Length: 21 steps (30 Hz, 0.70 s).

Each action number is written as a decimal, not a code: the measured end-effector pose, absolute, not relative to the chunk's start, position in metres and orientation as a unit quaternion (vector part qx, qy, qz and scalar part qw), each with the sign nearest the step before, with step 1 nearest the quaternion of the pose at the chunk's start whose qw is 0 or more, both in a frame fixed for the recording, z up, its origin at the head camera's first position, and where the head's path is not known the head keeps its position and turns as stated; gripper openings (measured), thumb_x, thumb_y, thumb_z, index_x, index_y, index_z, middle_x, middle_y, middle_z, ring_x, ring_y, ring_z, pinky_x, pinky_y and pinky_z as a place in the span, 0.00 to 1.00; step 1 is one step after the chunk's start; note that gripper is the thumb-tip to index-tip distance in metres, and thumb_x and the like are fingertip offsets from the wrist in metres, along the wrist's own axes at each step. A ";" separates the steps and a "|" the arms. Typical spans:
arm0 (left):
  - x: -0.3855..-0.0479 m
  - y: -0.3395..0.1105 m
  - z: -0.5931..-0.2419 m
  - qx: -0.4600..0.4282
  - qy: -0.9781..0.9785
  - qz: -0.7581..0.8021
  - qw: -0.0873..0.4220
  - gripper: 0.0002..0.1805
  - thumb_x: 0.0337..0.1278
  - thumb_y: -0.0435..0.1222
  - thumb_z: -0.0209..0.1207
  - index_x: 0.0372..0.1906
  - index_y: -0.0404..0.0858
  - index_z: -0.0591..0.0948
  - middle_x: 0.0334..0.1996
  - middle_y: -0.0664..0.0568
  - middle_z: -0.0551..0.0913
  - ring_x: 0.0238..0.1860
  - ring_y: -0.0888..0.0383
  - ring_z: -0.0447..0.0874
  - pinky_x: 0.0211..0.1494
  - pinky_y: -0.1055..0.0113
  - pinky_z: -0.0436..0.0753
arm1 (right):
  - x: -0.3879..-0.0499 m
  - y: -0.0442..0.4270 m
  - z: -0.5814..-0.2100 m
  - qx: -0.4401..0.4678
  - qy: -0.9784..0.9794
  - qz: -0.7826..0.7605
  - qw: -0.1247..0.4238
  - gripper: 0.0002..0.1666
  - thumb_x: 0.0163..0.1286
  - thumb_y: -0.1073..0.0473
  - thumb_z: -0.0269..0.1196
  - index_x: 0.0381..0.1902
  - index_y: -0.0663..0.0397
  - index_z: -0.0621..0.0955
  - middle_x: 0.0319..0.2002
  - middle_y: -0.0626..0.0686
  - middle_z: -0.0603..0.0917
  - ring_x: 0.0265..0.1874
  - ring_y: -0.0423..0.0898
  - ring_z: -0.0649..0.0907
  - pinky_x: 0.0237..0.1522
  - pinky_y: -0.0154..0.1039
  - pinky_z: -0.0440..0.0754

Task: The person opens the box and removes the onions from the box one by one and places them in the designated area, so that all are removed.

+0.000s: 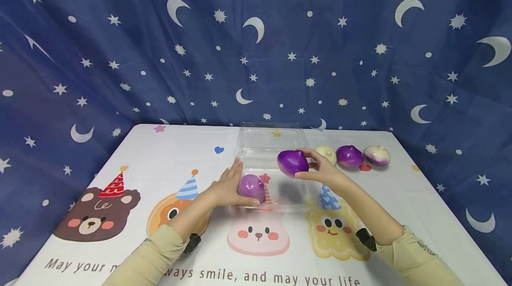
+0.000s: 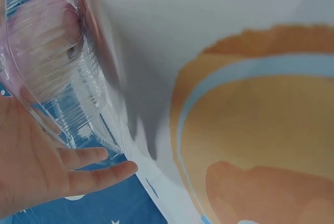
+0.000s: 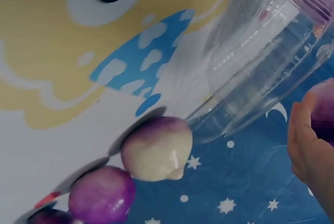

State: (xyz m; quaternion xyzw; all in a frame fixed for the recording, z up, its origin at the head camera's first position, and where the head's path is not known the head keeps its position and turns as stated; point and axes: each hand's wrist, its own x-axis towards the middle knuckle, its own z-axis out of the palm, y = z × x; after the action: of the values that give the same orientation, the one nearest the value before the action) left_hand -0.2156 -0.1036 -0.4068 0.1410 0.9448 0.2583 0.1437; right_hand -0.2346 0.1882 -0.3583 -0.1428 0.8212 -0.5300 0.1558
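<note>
A clear plastic clamshell box [image 1: 272,138] lies with its lid folded back, and a light purple onion [image 1: 251,187] sits in its left part. My left hand [image 1: 229,190] rests along the box's left side, fingers extended; the left wrist view shows the hand [image 2: 42,161] beside the clear wall, with the onion [image 2: 44,46] seen through it. My right hand [image 1: 326,171] pinches a dark purple onion [image 1: 292,163] above the box's right part. In the right wrist view only an edge of that held onion [image 3: 324,101] shows next to the fingers.
To the right of the box stand a pale yellow onion [image 1: 326,154], a purple onion [image 1: 350,156] and a white-and-purple onion [image 1: 377,155] in a row. A cartoon-printed white cloth [image 1: 132,152] covers the table. Behind hangs a blue starry curtain [image 1: 280,95].
</note>
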 end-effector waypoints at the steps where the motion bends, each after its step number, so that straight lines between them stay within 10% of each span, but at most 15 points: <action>1: -0.216 -0.103 -0.407 0.141 0.945 0.258 0.144 0.70 0.35 0.65 0.66 0.75 0.36 0.38 0.76 0.47 0.29 0.73 0.32 0.41 0.59 0.24 0.56 | -0.234 0.191 -0.357 -0.142 0.824 -0.528 0.150 0.44 0.60 0.57 0.67 0.70 0.58 0.59 0.66 0.63 0.63 0.61 0.61 0.69 0.57 0.49 0.76; 21: -0.216 -0.103 -0.402 0.146 0.944 0.254 0.154 0.69 0.36 0.64 0.66 0.75 0.36 0.38 0.76 0.47 0.28 0.72 0.31 0.42 0.59 0.25 0.57 | -0.218 0.229 -0.356 -0.150 0.852 -0.494 0.090 0.44 0.62 0.59 0.65 0.69 0.62 0.55 0.65 0.67 0.61 0.59 0.66 0.71 0.57 0.55 0.76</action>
State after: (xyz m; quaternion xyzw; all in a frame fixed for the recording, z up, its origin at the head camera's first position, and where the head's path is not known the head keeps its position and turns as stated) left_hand -0.2160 -0.1027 -0.4020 0.1456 0.9438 0.2536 0.1539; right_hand -0.2181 0.2292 -0.3560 -0.1499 0.8515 -0.4943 0.0900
